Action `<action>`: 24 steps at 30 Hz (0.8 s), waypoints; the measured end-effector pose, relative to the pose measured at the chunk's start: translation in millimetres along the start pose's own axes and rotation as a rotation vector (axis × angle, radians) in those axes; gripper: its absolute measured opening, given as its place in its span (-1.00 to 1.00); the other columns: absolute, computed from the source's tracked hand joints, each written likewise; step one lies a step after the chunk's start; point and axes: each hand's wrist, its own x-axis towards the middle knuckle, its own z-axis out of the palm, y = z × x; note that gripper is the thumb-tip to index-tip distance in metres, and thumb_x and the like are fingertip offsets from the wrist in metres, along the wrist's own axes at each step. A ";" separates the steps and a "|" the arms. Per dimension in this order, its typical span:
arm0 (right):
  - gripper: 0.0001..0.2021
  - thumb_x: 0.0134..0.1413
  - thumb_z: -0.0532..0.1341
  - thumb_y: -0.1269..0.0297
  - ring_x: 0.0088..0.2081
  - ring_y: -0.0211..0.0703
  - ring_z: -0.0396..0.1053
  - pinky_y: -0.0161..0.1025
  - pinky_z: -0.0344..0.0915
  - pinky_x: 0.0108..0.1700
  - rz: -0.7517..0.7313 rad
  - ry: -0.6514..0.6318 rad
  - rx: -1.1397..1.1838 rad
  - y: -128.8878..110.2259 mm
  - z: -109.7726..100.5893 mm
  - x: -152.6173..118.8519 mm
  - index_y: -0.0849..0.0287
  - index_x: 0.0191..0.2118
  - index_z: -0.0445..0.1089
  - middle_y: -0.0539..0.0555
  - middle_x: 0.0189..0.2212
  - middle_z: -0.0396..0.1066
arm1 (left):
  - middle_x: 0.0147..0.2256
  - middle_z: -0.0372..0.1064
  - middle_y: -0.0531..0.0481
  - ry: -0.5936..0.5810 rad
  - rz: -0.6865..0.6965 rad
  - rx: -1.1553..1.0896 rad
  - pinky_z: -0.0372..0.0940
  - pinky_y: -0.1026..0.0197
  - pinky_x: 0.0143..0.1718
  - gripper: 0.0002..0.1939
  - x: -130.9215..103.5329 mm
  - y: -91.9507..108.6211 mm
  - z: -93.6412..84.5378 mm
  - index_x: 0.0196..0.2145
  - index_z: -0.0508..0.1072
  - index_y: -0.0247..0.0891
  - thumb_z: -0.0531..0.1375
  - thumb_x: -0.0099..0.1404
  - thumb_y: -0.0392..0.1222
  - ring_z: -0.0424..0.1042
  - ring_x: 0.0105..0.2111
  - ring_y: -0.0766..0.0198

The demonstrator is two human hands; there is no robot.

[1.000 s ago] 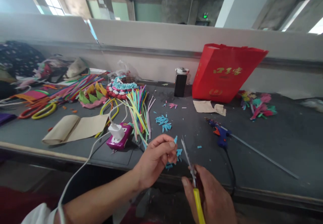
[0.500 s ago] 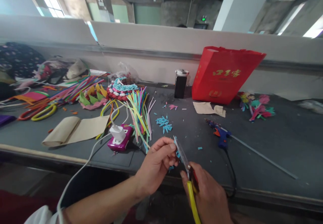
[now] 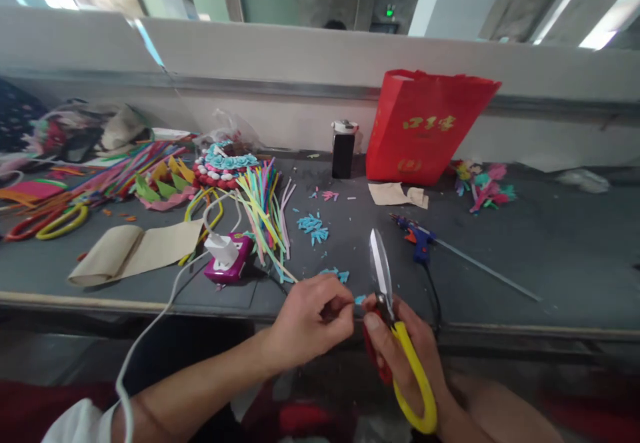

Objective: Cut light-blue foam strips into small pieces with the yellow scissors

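Scissors (image 3: 381, 266) with one yellow and one red handle are in my right hand (image 3: 420, 346), blades pointing up and away. My left hand (image 3: 315, 316) is at the table's front edge, thumb and fingers pinched together; what they hold, if anything, is too small to make out. Between the two hands, near the right fingertips, is a small blue piece (image 3: 360, 300). Just beyond the left hand lie a few blue cut pieces (image 3: 340, 275), and farther back a larger blue heap (image 3: 313, 227).
Left of the hands are pipe cleaners (image 3: 265, 210), a purple power adapter (image 3: 230, 260) with a white cable and a beige roll (image 3: 135, 251). A glue gun (image 3: 420, 240) with its cord lies right. A red bag (image 3: 425, 130) and a bottle (image 3: 343, 153) stand at the back.
The scissors have come away from the left fingers and now point upward. My left hand has turned knuckles-up, and blue pieces beyond it now show. The whole view has shifted.
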 end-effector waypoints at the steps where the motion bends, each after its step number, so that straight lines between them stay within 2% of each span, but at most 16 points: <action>1: -0.69 0.17 0.14 -0.01 -0.70 -0.32 0.20 -0.39 0.20 -0.61 0.044 -0.025 0.056 -0.3 -1.9 -3.4 0.13 -0.21 0.38 -0.14 -0.70 0.20 | -0.56 0.25 0.08 -0.048 0.071 0.058 0.10 0.31 -0.45 -0.90 -4.7 2.2 3.8 -0.48 0.38 -0.25 0.14 0.16 -0.37 0.22 -0.53 0.37; 4: -0.70 0.17 0.16 0.00 -0.66 -0.33 0.21 -0.40 0.20 -0.59 0.077 -0.077 0.118 4.6 -6.6 -14.5 0.17 -0.24 0.37 -0.12 -0.65 0.23 | -0.55 0.27 0.05 -0.137 0.183 0.157 0.09 0.30 -0.44 -0.90 -20.9 9.1 17.0 -0.46 0.37 -0.25 0.12 0.20 -0.36 0.22 -0.52 0.35; 6: -0.71 0.15 0.18 0.02 -0.59 -0.33 0.23 -0.40 0.22 -0.53 0.056 -0.094 0.126 11.3 -7.9 -22.5 0.18 -0.27 0.38 -0.08 -0.58 0.29 | -0.56 0.27 0.05 -0.145 0.171 0.166 0.09 0.31 -0.46 -0.88 -31.4 13.2 24.4 -0.47 0.36 -0.25 0.11 0.20 -0.37 0.22 -0.53 0.36; 8: -0.70 0.17 0.17 0.02 -0.62 -0.35 0.17 -0.41 0.18 -0.56 0.107 -0.111 0.194 18.4 -7.5 -30.5 0.19 -0.26 0.36 -0.12 -0.64 0.22 | -0.56 0.27 0.06 -0.113 0.111 0.144 0.09 0.32 -0.47 -0.87 -40.5 15.5 29.7 -0.48 0.36 -0.24 0.11 0.18 -0.38 0.22 -0.55 0.37; 11: -0.66 0.20 0.14 -0.02 -0.68 -0.38 0.08 -0.42 0.11 -0.63 0.214 -0.109 0.329 25.9 -5.4 -40.9 0.20 -0.23 0.34 -0.18 -0.71 0.11 | -0.56 0.28 0.07 -0.005 -0.024 0.099 0.10 0.33 -0.49 -0.87 -51.6 14.9 36.0 -0.49 0.38 -0.23 0.13 0.18 -0.38 0.24 -0.55 0.37; 15: -0.64 0.17 0.17 -0.03 -0.68 -0.38 0.09 -0.42 0.13 -0.62 0.222 -0.151 0.374 25.7 -1.7 -49.4 0.21 -0.20 0.34 -0.18 -0.70 0.14 | -0.56 0.31 0.07 0.076 -0.126 0.048 0.13 0.33 -0.45 -0.86 -61.6 12.6 43.7 -0.51 0.40 -0.23 0.14 0.17 -0.36 0.27 -0.53 0.36; 18: -0.68 0.18 0.18 -0.01 -0.68 -0.38 0.08 -0.42 0.10 -0.62 0.195 -0.183 0.368 25.0 -0.2 -49.5 0.20 -0.26 0.33 -0.18 -0.72 0.13 | -0.59 0.29 0.08 0.076 -0.147 0.004 0.11 0.33 -0.48 -0.85 -64.7 13.2 44.3 -0.55 0.42 -0.22 0.16 0.12 -0.37 0.25 -0.56 0.37; 24: -0.71 0.18 0.20 0.01 -0.68 -0.39 0.02 -0.43 0.06 -0.65 0.222 -0.031 0.487 41.1 -3.8 -40.8 0.17 -0.26 0.30 -0.20 -0.70 0.06 | -0.59 0.35 0.07 0.180 -0.278 -0.018 0.12 0.33 -0.50 -0.89 -63.4 14.8 31.6 -0.55 0.43 -0.24 0.18 0.08 -0.37 0.28 -0.57 0.36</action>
